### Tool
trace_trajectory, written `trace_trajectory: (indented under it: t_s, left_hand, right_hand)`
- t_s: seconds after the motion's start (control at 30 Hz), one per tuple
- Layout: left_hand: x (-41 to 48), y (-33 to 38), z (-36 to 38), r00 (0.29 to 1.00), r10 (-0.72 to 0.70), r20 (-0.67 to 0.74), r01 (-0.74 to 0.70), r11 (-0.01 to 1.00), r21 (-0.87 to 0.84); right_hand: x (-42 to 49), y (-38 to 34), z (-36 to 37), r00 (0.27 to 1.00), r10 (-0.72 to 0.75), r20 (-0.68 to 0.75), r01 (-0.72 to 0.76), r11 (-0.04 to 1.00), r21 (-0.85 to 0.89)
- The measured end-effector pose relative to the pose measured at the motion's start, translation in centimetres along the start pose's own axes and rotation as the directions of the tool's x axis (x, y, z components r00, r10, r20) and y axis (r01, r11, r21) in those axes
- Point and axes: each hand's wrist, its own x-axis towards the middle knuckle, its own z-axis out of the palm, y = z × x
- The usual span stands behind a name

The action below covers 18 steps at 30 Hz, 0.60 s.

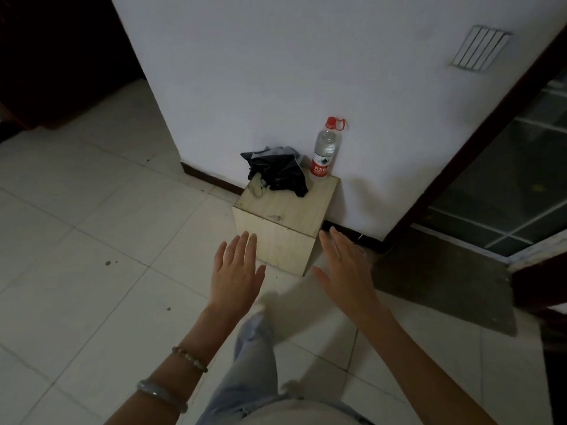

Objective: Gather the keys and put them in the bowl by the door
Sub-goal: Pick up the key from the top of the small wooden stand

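Note:
A small metallic object (274,216), possibly a key, lies on top of a low wooden box (285,243) standing against the white wall. My left hand (236,271) hovers flat, fingers spread and empty, just in front of the box's left corner. My right hand (345,271) is also flat and empty, at the box's right side. No bowl is visible in this view.
A crumpled black plastic bag (276,170) and a red-capped water bottle (325,148) stand at the back of the box. A dark doormat (445,280) lies to the right before a doorway with a dark frame (478,139). Pale floor tiles (92,240) spread left.

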Motion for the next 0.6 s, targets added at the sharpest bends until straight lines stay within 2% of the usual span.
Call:
trace_trajectory:
  t_s: [0.43,0.6]
  left_hand:
    - [22.3,-5.4,2.2,0.994,0.098,0.037,-0.097,0.995,-0.023]
    - [27.5,-7.1,3.4,0.982,0.175,0.071,-0.173,0.984,-0.034]
  right_hand:
    - [20.9,4.1,4.1,0.997,0.071,-0.015,-0.071,0.997,-0.012]
    - [26.4,5.2,6.5,0.997,0.071,0.012,-0.072,0.996,0.061]
